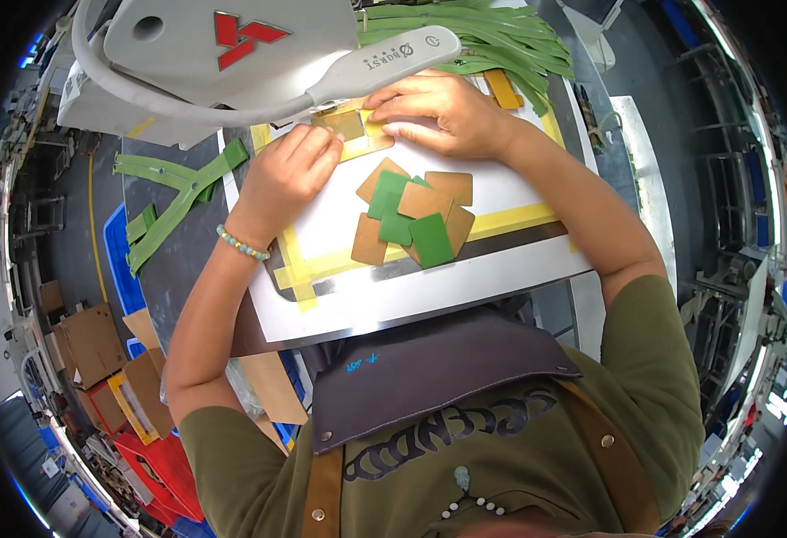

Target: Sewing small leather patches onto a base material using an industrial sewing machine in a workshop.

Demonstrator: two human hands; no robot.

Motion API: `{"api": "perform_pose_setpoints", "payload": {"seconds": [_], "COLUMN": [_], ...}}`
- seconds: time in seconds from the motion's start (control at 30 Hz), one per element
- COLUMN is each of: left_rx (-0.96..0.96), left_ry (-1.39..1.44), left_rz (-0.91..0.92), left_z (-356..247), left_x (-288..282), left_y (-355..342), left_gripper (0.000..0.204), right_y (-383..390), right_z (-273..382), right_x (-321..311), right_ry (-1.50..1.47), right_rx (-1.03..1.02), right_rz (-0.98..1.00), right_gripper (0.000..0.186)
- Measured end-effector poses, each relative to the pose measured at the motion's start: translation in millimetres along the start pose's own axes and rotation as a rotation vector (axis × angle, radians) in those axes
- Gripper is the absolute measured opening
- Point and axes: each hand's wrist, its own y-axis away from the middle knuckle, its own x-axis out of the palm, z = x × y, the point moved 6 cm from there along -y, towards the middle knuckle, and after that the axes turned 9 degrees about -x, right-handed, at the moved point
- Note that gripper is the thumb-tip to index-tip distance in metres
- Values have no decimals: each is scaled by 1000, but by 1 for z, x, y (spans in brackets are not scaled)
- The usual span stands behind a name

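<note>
On a white board (320,213) edged with yellow tape, both hands are at a small tan rectangular piece (338,124) near the machine. My left hand (299,166) has its fingers curled at the piece's left end; what they hold is hidden. My right hand (434,117) lies with bent fingers apart, touching yellow-taped material at the right end, thumb extended. Below them is a loose pile of square tan cards (447,185) and green cards (432,240), several of each.
The grey machine (183,49) with a curved handle (367,72) overhangs the board. Green zipper strips (171,177) lie left, more (492,40) behind right, beside a yellow-orange block (501,88). Blue bins (121,264) and cardboard boxes (89,343) stand lower left.
</note>
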Motion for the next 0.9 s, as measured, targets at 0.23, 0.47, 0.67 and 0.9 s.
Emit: {"api": "perform_pose_setpoints", "payload": {"seconds": [0.23,0.47,0.67,0.9], "left_rx": [16,98,183,253], "left_ry": [-96,-185,-252,-268], "left_rz": [62,121,102,107], "left_z": [-10,-10,-8,-15], "left_x": [3,5,6,4], "left_y": [-7,-12,-14,-22], "left_gripper": [30,26,25,24], "right_y": [-2,-5,-3,-5], "right_z": [15,17,15,13], "right_x": [6,7,9,14], "right_ry": [145,137,84,99], "right_rx": [-67,-29,0,1], "right_rz": [67,74,52,25], "right_gripper": [25,26,27,27]}}
